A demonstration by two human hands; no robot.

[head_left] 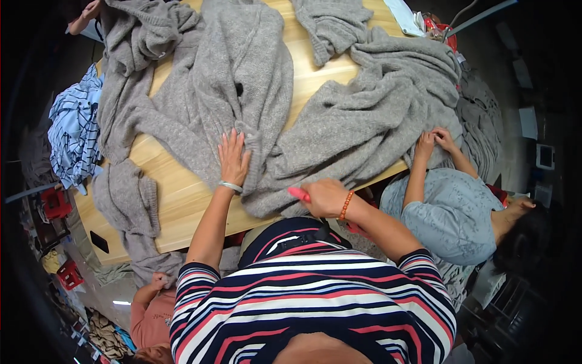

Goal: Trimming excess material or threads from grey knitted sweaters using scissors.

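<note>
"Grip first: what have the hands got?"

"The right hand (324, 199) is curled closed round a red tool (298, 193); only one end shows, so I can't tell its kind. The left hand (233, 159) grasps nothing I can see: it lies palm down, fingers a little spread, on the knit (264, 79)."

"Good hold?"

"For steadying, yes. I'd press that palm evenly so the layers don't slide, and point the tool away from the loops, which could snag."

"And the knit?"

"Wrinkled on the table (182, 209), running from by the near edge toward the far edge, with a dark spot (239, 89) beyond the fingertips. Smoothing the folds there should help."

"Around it?"

"More grey cloth (394, 91) crowds its right side, toward the right edge; where one piece ends, I can't tell. I'd part them."
</note>
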